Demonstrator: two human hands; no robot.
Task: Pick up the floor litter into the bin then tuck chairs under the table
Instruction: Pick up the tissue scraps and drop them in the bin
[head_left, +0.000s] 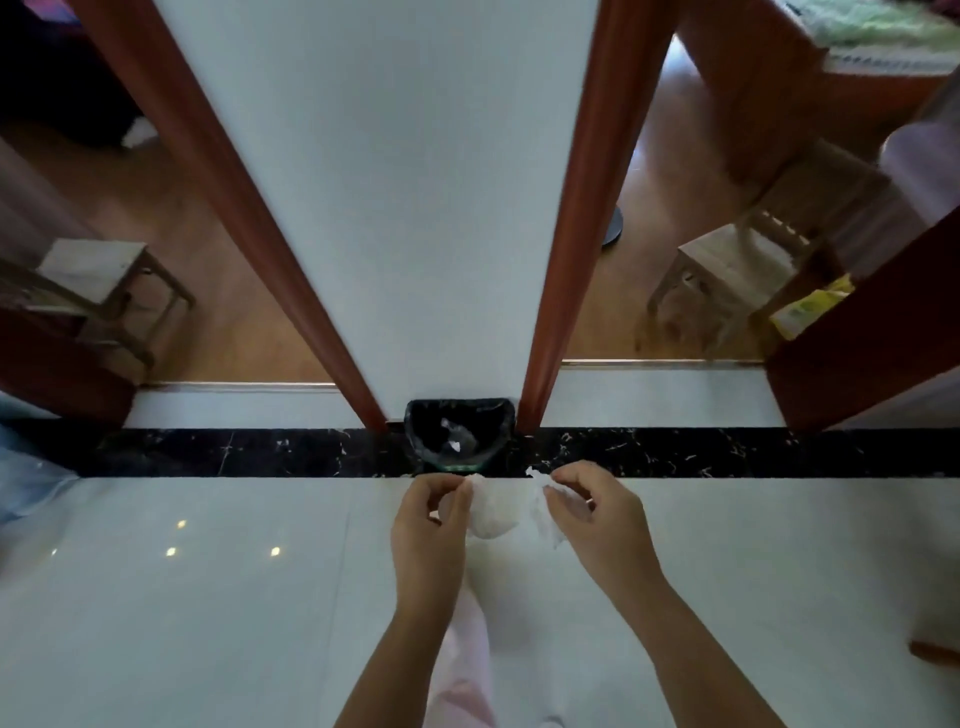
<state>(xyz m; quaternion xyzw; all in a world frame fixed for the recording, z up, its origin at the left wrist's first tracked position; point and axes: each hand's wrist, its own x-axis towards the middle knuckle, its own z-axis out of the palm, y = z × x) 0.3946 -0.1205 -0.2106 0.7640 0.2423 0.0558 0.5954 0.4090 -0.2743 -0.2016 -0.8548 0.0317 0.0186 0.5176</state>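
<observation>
The left hand (434, 512) and the right hand (587, 506) each pinch one side of a crumpled white tissue (501, 512), just in front of the black-lined bin (458, 434) by the wall. Reach right over the bin's mouth (it is small) before letting go, I think.

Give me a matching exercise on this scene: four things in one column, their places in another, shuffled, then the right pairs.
Things:
1. black-lined waste bin
2. crumpled white tissue
3. pale wooden stool
4. yellow packet

Places:
A. on the wooden floor through the right doorway
B. against the foot of the white wall between the two door frames
C. beside the stool, at the dark door's edge
D. held between the left hand and right hand

Pairs: 1-B, 2-D, 3-A, 4-C
</observation>
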